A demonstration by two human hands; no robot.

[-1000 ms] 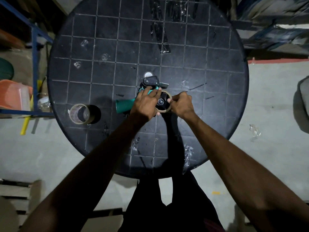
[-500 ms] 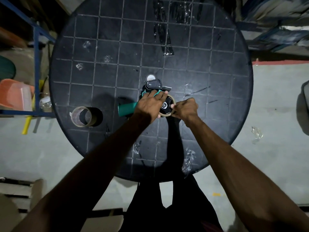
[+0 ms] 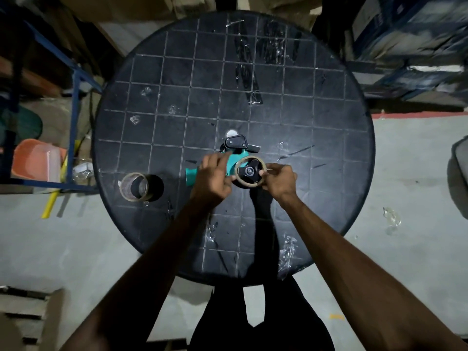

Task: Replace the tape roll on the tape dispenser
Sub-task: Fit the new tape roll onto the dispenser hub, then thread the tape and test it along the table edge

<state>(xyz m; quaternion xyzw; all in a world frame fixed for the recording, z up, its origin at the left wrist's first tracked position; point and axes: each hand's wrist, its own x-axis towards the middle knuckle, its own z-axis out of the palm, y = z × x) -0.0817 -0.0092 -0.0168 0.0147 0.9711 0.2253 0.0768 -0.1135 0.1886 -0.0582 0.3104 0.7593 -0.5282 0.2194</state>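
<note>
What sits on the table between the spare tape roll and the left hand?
Nothing: in the head view, bare table separates the spare tape roll from the left hand.

A storeroom or warehouse corner. Blue metal racking (image 3: 76,102) stands at nine o'clock, stacked cartons (image 3: 410,46) at two o'clock, around a round black bench (image 3: 177,72). The floor (image 3: 50,249) is bare concrete.

The left hand (image 3: 214,177) covers most of the dispenser (image 3: 236,158) handle, near the middle of the frame. The shelves at upper right (image 3: 415,46) are blurred and cut off by the edge. Both arms run out the bottom.
</note>
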